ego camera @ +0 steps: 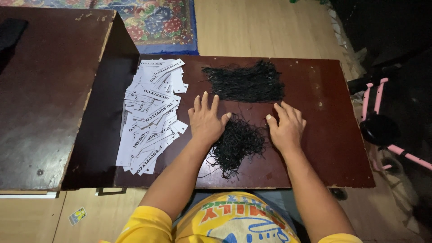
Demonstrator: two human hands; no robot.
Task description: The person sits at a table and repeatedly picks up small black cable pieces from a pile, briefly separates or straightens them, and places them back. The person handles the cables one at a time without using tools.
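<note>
Both grips lie flat and open on the dark brown surface [324, 135], fingers spread, clamped on nothing. Going from the left: a taller dark table [45, 90] stands beside the surface; next, a loose heap of white paper tags [150, 114] with black print covers the surface's left part. Left hand [206, 120] rests palm down just right of the tags, its thumb touching a tangled clump [236, 144] of black strings. That clump sits between the two hands. Right hand [286, 127] presses down at the clump's right edge. Beyond the fingertips lies a tidier bundle [245, 83] of black strings, apart from the clump. Far right, on the floor, stands a pink frame [375, 96]
</note>
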